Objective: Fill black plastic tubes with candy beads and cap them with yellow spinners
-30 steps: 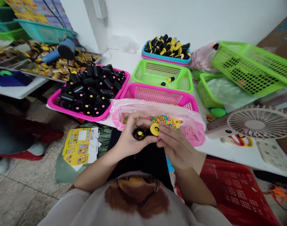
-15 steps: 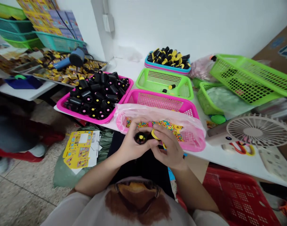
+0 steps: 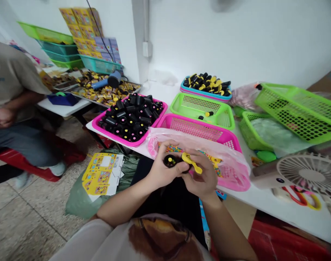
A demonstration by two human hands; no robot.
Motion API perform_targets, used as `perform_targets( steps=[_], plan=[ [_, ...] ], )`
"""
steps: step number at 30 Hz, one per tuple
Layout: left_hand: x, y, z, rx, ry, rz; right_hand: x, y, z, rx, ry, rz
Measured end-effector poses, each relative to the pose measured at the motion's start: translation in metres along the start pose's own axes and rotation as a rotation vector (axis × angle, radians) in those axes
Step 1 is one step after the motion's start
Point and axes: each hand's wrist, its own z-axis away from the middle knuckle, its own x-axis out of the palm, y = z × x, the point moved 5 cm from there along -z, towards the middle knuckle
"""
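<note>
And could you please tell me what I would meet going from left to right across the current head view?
A co-worker's hand, dark blue tray, yellow printed card, the person's left hand holding a black container, their right hand touching a yellow piece, fan.

smooth yellow plastic piece (image 3: 193,164), black plastic cylinders (image 3: 147,112) (faintly glossy)

A small assembly or packing workshop: beyond the left hand (image 3: 164,171) a pink basket (image 3: 115,137) heaped with matching black containers (image 3: 130,117), farther off that way stacked yellow boxes (image 3: 86,27) and a co-worker (image 3: 19,79) seated beside another table (image 3: 78,108), and beyond the right hand (image 3: 205,176) green plastic baskets (image 3: 298,113) crowding the white worktable (image 3: 298,215)
</note>
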Motion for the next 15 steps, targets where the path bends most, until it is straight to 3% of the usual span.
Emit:
perform_targets(
  steps=[3, 10, 13, 15],
  plan=[
    [0.003, -0.005, 0.002, -0.023, -0.031, 0.156, -0.003, -0.007, -0.002, -0.092, 0.036, 0.076],
    [0.001, -0.033, 0.003, -0.042, 0.085, 0.385, 0.010, -0.013, 0.002, -0.150, 0.066, 0.237],
    [-0.003, -0.033, 0.001, -0.049, 0.070, 0.373, 0.009, -0.008, 0.006, -0.168, 0.077, 0.272],
    [-0.009, -0.027, -0.001, -0.042, 0.049, 0.274, -0.001, 0.004, 0.008, -0.085, -0.010, 0.234]
  ],
)
